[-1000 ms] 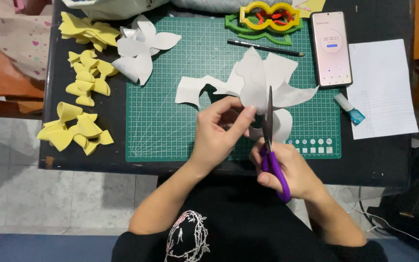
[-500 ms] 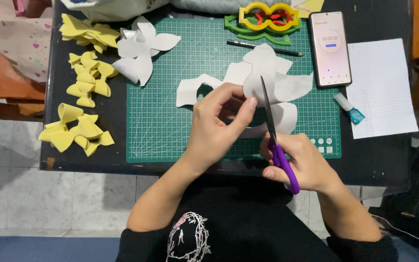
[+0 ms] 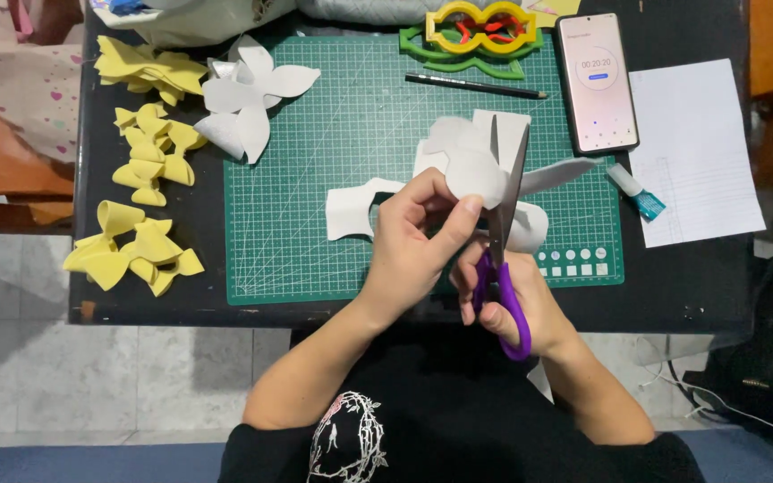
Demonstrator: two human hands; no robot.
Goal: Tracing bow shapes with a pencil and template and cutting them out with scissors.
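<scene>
My left hand (image 3: 418, 241) pinches a white foam sheet (image 3: 469, 165) cut into petal shapes, holding it above the green cutting mat (image 3: 333, 134). My right hand (image 3: 516, 300) grips purple-handled scissors (image 3: 505, 259), whose blades point up and cut into the sheet's right side. A white offcut (image 3: 351, 207) trails to the left on the mat.
Yellow foam petals (image 3: 131, 250) and more (image 3: 149, 148) lie at the table's left, white petals (image 3: 243, 103) beside them. A pencil (image 3: 474, 86), yellow and green stencils (image 3: 480, 31), a phone (image 3: 596, 80), a glue tube (image 3: 635, 191) and white paper (image 3: 695, 148) lie at the right.
The white sheet has been turned in my left hand, and the scissors have shifted from leaning left to pointing straight up into the sheet.
</scene>
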